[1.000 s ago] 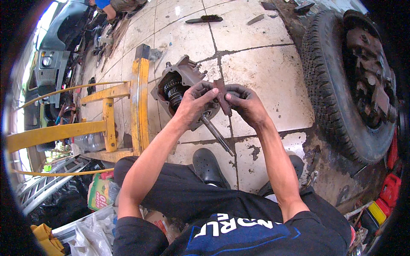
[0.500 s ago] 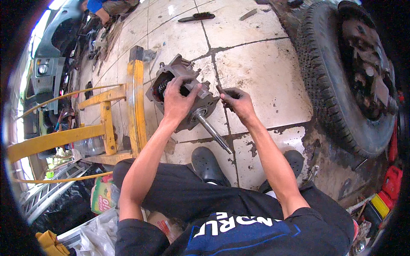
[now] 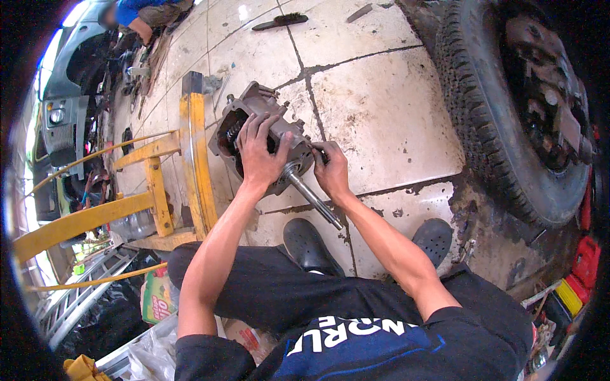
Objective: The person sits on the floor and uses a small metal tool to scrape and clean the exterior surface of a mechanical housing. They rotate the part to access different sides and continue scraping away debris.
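A grey metal gearbox housing (image 3: 293,129) lies on the tiled floor in front of me. Gears show inside its open left side, and a splined shaft (image 3: 316,202) sticks out toward my feet. My left hand (image 3: 259,155) grips the top of the housing, thumb on the right and fingers curled over the wall beside the opening. At the housing's right edge, my right hand (image 3: 333,170) pinches a small dark rod-like piece (image 3: 311,147) against the metal. My fingers mostly cover that piece, so its exact kind cannot be seen.
A yellow metal frame (image 3: 198,159) stands close on the left. On the right is a large tyre (image 3: 470,120) with a hub. A dark brush (image 3: 279,21) and a flat grey piece (image 3: 359,13) lie farther off. Another person (image 3: 141,19) crouches at the far left.
My right hand has moved left and brought the small piece from beside the housing to its right edge. My left hand stays on the housing. The whole view has shifted slightly.
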Action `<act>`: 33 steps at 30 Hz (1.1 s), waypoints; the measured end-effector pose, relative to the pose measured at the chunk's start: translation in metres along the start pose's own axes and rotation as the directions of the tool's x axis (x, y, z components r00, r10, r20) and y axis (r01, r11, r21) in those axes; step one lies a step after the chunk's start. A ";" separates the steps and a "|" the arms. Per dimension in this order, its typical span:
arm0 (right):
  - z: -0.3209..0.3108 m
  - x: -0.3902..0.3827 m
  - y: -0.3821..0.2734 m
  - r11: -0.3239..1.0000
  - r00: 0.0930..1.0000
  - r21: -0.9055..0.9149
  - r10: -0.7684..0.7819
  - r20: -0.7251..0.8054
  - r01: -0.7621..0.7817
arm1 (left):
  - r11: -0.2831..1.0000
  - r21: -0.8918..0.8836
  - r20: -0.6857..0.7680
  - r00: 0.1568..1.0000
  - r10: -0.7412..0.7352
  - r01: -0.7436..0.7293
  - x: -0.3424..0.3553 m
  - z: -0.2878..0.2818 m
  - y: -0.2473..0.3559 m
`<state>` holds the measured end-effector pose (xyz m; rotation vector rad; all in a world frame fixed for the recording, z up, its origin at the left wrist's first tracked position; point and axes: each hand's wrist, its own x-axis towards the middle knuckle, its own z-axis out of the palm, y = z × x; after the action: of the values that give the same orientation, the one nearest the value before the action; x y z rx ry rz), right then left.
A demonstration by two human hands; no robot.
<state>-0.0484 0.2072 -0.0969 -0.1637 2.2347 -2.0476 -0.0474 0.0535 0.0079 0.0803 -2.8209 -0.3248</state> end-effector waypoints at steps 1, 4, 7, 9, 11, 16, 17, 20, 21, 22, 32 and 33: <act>0.002 -0.001 -0.002 0.999 1.000 0.035 -0.003 -0.012 0.003 | 1.000 0.002 0.002 1.000 -0.001 0.001 -0.001 -0.001 -0.002; 0.003 -0.001 0.000 0.997 0.999 0.070 0.020 -0.031 -0.018 | 1.000 -0.003 0.007 1.000 0.007 -0.007 0.001 0.001 -0.002; 0.003 0.006 0.003 0.999 0.998 0.015 0.052 -0.024 -0.052 | 1.000 -0.003 0.003 1.000 0.007 -0.007 -0.001 0.001 -0.002; 0.007 0.001 -0.006 0.995 0.997 0.074 0.068 -0.036 -0.065 | 1.000 -0.005 -0.004 1.000 0.003 -0.003 -0.003 0.000 -0.002; 0.006 0.001 -0.001 0.998 0.997 0.068 0.009 -0.070 -0.004 | 1.000 -0.016 0.006 1.000 0.008 -0.008 0.002 0.001 -0.002; 0.008 0.001 0.000 0.998 0.998 0.057 -0.022 -0.059 0.025 | 1.000 0.010 0.000 1.000 0.008 -0.008 -0.001 0.000 -0.001; 0.009 0.001 -0.002 0.996 0.997 0.091 0.005 -0.071 0.001 | 1.000 0.000 -0.002 1.000 0.013 -0.013 0.002 0.000 -0.001; -0.005 0.008 0.031 0.998 0.998 -0.033 -0.062 -0.018 0.062 | 1.000 -0.013 0.002 1.000 0.010 -0.010 0.001 0.004 0.007; 0.001 0.006 0.021 0.994 0.994 0.024 -0.107 0.015 0.106 | 1.000 0.002 0.000 1.000 0.005 -0.005 0.000 0.001 0.002; 0.007 0.002 0.005 0.993 0.997 0.084 -0.077 -0.015 0.078 | 1.000 0.008 -0.010 1.000 0.008 -0.008 0.000 0.000 -0.001; 0.017 -0.013 0.021 0.995 0.995 0.024 -0.098 0.017 0.097 | 0.999 0.037 -0.011 1.000 0.009 -0.008 -0.006 -0.008 -0.007; 0.005 -0.013 0.057 0.982 0.988 -0.106 -0.152 0.039 0.155 | 1.000 0.011 -0.004 1.000 0.027 -0.027 0.003 0.001 0.005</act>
<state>-0.0352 0.2096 -0.1543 -0.3858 2.3846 -1.9790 -0.0509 0.0586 0.0088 0.0451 -2.8177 -0.3034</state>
